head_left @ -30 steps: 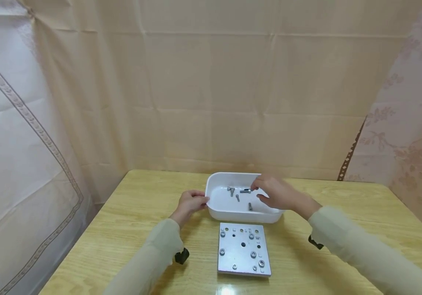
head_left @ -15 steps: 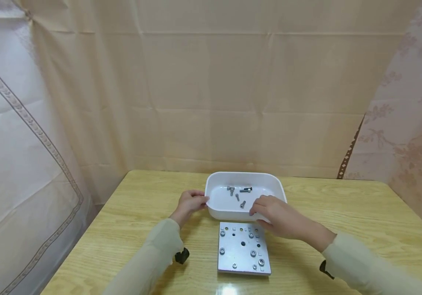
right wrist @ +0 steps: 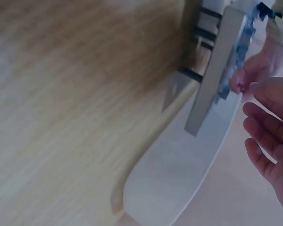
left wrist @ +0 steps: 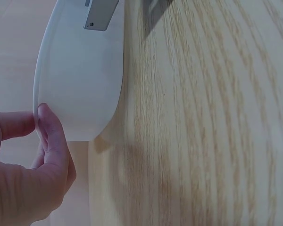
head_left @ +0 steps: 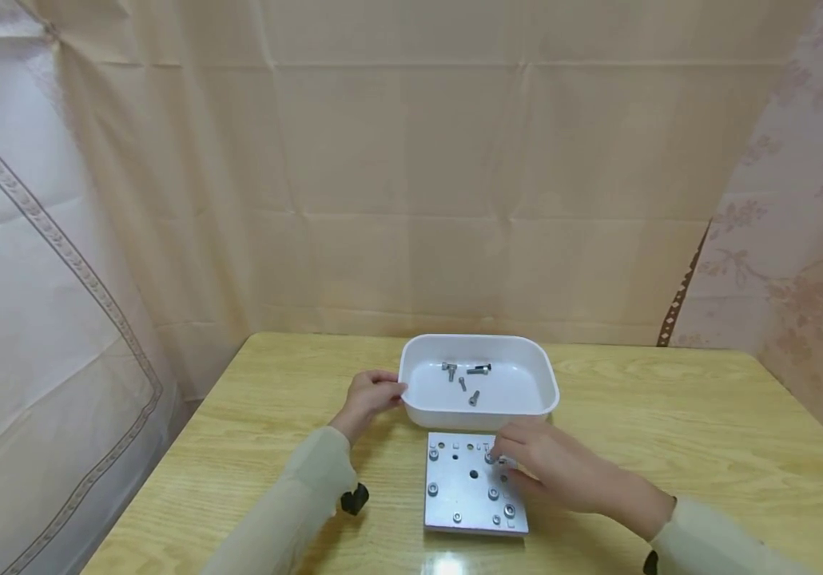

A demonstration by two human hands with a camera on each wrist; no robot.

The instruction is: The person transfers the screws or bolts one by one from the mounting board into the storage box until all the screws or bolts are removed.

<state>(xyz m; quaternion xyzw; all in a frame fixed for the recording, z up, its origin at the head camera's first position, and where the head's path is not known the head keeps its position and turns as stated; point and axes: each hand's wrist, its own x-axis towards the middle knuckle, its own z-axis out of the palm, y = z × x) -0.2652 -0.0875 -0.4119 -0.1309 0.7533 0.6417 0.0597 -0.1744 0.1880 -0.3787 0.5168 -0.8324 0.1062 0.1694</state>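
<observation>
A white plastic tray (head_left: 426, 415) stands on the table with several loose screws (head_left: 474, 397) inside. My left hand (head_left: 371, 397) pinches the tray's left end, thumb and fingers on either side of the rim (left wrist: 37, 89). Just in front of the tray is a silver metal plate (head_left: 447, 471), with socket-head bolts (head_left: 433, 489) standing in some holes and other holes bare. Over its far right corner is my right hand (head_left: 555, 467), thumb and index finger apart, fingertips right at a bolt head (head_left: 489, 458). In the right wrist view its other fingers (right wrist: 266, 132) are loosely bent.
The wooden table (head_left: 311, 375) runs back to a beige cloth (head_left: 411, 200) hanging behind it. Dark posts (right wrist: 205, 34) show beneath the metal plate in the right wrist view, so its slab sits raised above the table.
My right hand has moved out of the tray, back over its front rim, to the metal plate. One screw in the tray has shifted left. My left hand has stayed on the rim.
</observation>
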